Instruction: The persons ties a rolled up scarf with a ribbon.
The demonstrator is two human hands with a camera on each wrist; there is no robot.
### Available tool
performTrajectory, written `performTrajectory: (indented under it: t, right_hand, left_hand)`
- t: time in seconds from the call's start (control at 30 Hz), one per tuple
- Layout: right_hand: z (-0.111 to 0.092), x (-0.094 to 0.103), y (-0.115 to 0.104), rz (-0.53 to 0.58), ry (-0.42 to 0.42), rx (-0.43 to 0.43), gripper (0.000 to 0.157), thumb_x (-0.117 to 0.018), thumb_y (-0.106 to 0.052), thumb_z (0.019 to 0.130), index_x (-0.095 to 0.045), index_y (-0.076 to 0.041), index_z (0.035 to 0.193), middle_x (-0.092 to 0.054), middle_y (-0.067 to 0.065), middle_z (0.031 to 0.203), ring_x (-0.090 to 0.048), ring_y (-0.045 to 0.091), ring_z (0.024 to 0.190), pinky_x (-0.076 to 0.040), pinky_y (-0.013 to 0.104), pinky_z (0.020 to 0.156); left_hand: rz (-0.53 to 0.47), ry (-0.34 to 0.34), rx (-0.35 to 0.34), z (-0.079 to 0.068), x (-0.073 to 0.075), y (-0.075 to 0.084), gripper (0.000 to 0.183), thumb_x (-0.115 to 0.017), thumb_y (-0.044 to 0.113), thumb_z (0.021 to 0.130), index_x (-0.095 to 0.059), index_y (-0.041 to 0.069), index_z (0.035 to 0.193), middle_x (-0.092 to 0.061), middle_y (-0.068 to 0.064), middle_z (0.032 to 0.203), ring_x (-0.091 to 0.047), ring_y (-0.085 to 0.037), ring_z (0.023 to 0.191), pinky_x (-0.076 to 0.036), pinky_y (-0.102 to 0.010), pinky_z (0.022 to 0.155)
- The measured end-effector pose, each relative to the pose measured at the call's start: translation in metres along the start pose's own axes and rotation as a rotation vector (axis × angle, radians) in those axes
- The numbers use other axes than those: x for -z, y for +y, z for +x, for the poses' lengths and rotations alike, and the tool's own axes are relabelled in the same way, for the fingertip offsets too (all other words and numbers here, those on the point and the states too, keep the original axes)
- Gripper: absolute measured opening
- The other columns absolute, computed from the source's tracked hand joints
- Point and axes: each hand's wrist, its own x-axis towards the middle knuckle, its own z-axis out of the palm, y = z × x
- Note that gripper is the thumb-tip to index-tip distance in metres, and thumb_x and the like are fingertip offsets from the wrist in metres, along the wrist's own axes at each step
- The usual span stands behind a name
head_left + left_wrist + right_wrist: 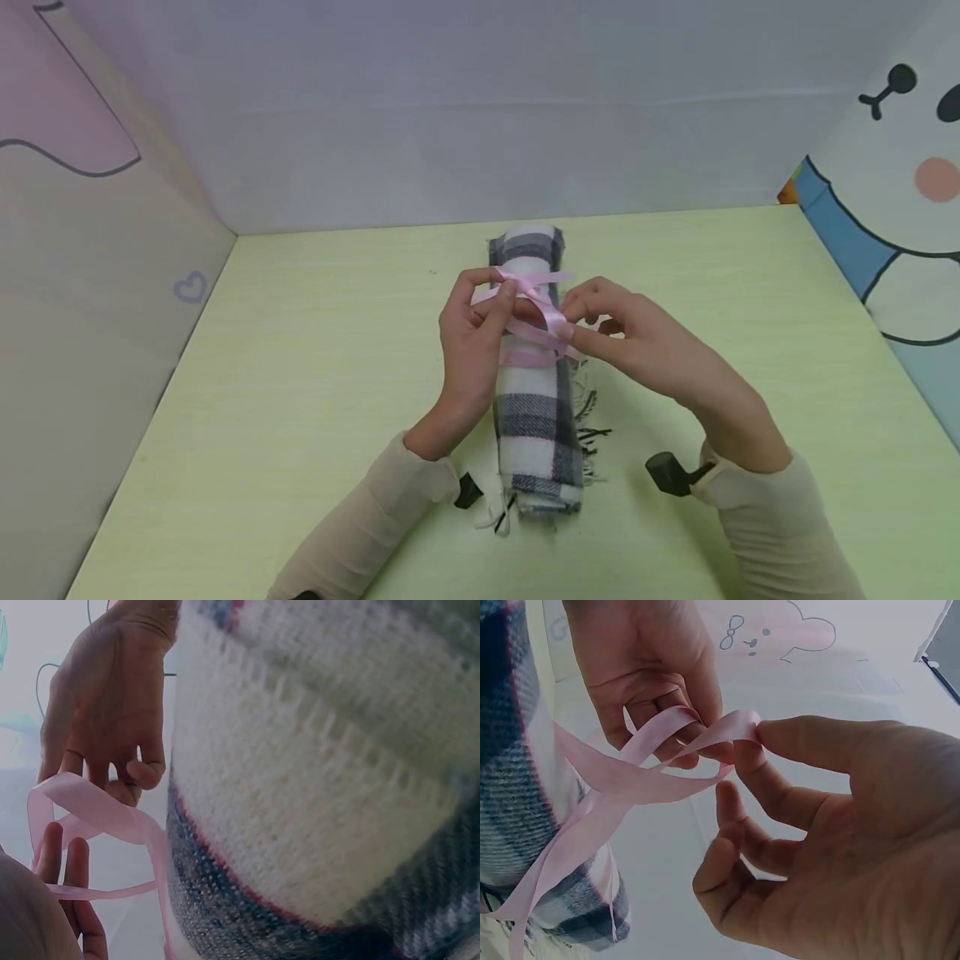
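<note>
A rolled plaid scarf [534, 417] in white and dark grey lies lengthwise on the table, its fringe showing along the right side and near end. Around its middle runs a pink ribbon [528, 358], with loops raised above the roll. My left hand [476, 329] pinches the ribbon between thumb and fingers over the scarf's left side. On the right, my right hand [637, 333] pinches a ribbon loop between thumb and index finger. That pinch shows clearly in the right wrist view, where the ribbon [615, 780] crosses itself beside the scarf [510, 750].
The pale yellow-green table [300, 375] extends on both sides of the scarf. A plain light wall [510, 150] stands behind it, with printed cartoon panels [885, 233] at the sides. Small dark devices [667, 473] sit at both cuffs.
</note>
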Motion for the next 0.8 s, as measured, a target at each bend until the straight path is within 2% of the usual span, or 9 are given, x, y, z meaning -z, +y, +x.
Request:
performTrajectory:
  t: [0.17, 0.33, 0.43, 0.63, 0.8]
  right_hand:
    - [0.0, 0.002, -0.004, 0.013, -0.021, -0.047, 0.015, -0.061, -0.023, 0.11, -0.071, -0.012, 0.11, -0.066, 0.006, 0.108, -0.063, 0.026, 0.099, -0.052, 0.039, 0.088]
    - [0.001, 0.004, -0.002, 0.109, -0.07, -0.064, 0.017, -0.059, -0.022, 0.111, -0.068, -0.007, 0.11, -0.07, 0.01, 0.102, -0.065, 0.027, 0.101, -0.053, 0.039, 0.094]
    - [0.0, 0.007, -0.001, 0.168, -0.107, -0.059, 0.018, -0.057, -0.023, 0.112, -0.066, -0.006, 0.11, -0.069, 0.013, 0.097, -0.064, 0.031, 0.098, -0.052, 0.038, 0.091]
    - [-0.005, 0.014, -0.003, 0.231, -0.164, -0.03, 0.022, -0.054, -0.025, 0.113, -0.064, -0.005, 0.113, -0.065, 0.013, 0.088, -0.064, 0.033, 0.094, -0.05, 0.039, 0.089]
    - [-0.014, 0.024, -0.001, 0.249, -0.204, -0.003, 0.023, -0.05, -0.024, 0.115, -0.063, -0.005, 0.114, -0.058, 0.01, 0.07, -0.062, 0.032, 0.097, -0.045, 0.039, 0.092]
  left_hand:
    - [0.017, 0.01, 0.003, 0.001, 0.0, 0.001, 0.011, -0.06, 0.016, 0.11, -0.056, 0.01, 0.118, -0.078, -0.02, 0.086, -0.076, -0.018, 0.081, -0.052, -0.031, 0.085]
    - [0.021, 0.033, 0.01, 0.003, 0.001, 0.002, 0.012, -0.061, 0.013, 0.109, -0.056, 0.007, 0.118, -0.077, -0.022, 0.087, -0.074, -0.015, 0.077, -0.055, -0.031, 0.081]
    - [0.021, 0.045, 0.015, 0.004, 0.001, 0.002, 0.012, -0.061, 0.014, 0.109, -0.057, 0.007, 0.119, -0.077, -0.021, 0.087, -0.073, -0.015, 0.077, -0.058, -0.032, 0.08]
    - [-0.007, 0.055, 0.008, 0.006, 0.002, 0.002, 0.01, -0.061, 0.011, 0.109, -0.058, 0.007, 0.118, -0.077, -0.009, 0.085, -0.073, -0.017, 0.078, -0.059, -0.03, 0.077]
    - [-0.069, 0.054, -0.003, 0.008, 0.002, 0.004, 0.009, -0.061, 0.006, 0.108, -0.06, 0.004, 0.116, -0.073, 0.001, 0.096, -0.073, -0.02, 0.083, -0.059, -0.028, 0.08]
